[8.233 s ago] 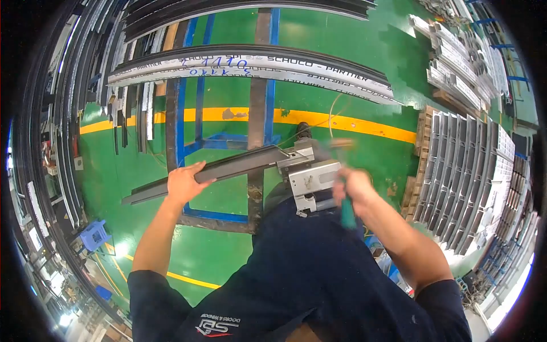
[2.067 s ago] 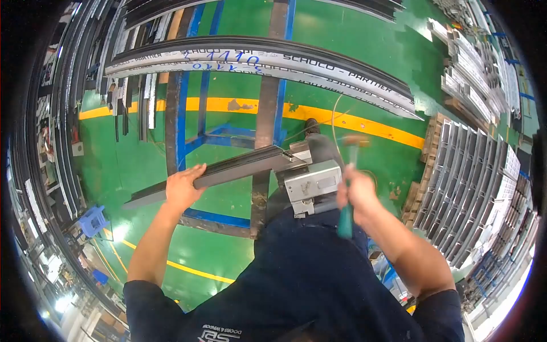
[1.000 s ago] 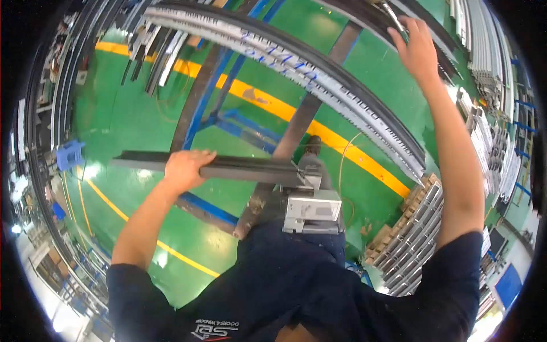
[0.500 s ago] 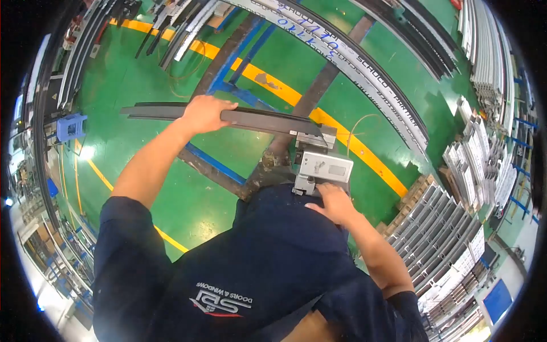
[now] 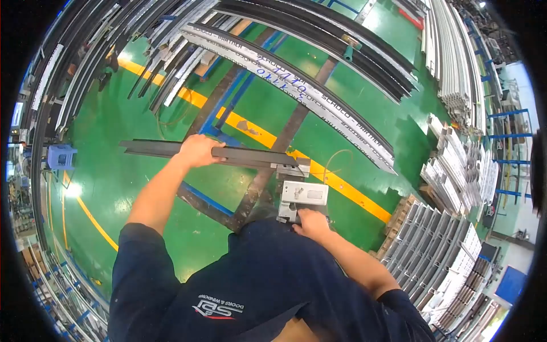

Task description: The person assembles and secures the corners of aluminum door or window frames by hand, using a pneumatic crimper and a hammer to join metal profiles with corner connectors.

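Observation:
A long dark grey metal profile (image 5: 250,157) lies across the work frame, its right end in the jaw of a small silver punching machine (image 5: 305,193). My left hand (image 5: 197,151) is closed around the profile near its left part, thumb toward the right. At the machine's near side, my right hand (image 5: 313,224) has its fingers curled against the lower edge. The exact part under those fingertips is hidden.
A blue and dark metal stand (image 5: 228,102) is under the profile. Beyond it lies a long profile with printed white film (image 5: 319,94). Black profiles (image 5: 319,34) are stacked farther back. At right are bundled profiles on a pallet (image 5: 436,242); a blue stool (image 5: 60,157) stands left.
The head view has shifted, so the machine, profile and both hands appear lower and slightly left. My right hand's fingers look more curled at the machine. My left hand keeps hold of the profile.

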### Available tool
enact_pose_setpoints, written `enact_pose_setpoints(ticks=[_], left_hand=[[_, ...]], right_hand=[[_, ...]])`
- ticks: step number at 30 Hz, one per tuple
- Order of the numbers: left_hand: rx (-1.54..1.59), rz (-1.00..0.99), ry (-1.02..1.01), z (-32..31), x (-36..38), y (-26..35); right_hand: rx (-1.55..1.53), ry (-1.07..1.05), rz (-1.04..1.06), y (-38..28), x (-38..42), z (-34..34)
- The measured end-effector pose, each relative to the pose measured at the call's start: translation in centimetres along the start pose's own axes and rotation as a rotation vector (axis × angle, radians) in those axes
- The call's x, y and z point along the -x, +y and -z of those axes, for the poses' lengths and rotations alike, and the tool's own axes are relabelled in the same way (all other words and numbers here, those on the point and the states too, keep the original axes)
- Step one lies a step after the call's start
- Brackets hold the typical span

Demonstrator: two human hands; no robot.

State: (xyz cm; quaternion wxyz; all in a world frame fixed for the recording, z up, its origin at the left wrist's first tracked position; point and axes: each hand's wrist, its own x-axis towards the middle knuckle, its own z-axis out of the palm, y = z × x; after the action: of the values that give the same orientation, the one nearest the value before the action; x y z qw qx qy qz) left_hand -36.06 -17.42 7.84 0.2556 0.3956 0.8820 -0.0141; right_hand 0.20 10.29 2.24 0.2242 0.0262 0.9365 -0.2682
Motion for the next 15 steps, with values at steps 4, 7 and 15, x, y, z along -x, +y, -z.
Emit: enact_pose_setpoints(ticks=[4, 7, 15], left_hand=[[0.062, -0.07, -0.023, 0.2, -2.1, -2.0], [0.161, -0.099, -0.003, 1.6, -3.0, -2.0], [0.173, -0.098, 0.104, -1.2, -2.4, 2.7]], right_hand=[[0.103, 0.015, -0.013, -2.6, 1.4, 4.8], [0.179, 0.02, -0.001, -5.1, 2.4, 12.0], [0.089, -0.044, -0.125, -4.9, -1.0, 22.2]])
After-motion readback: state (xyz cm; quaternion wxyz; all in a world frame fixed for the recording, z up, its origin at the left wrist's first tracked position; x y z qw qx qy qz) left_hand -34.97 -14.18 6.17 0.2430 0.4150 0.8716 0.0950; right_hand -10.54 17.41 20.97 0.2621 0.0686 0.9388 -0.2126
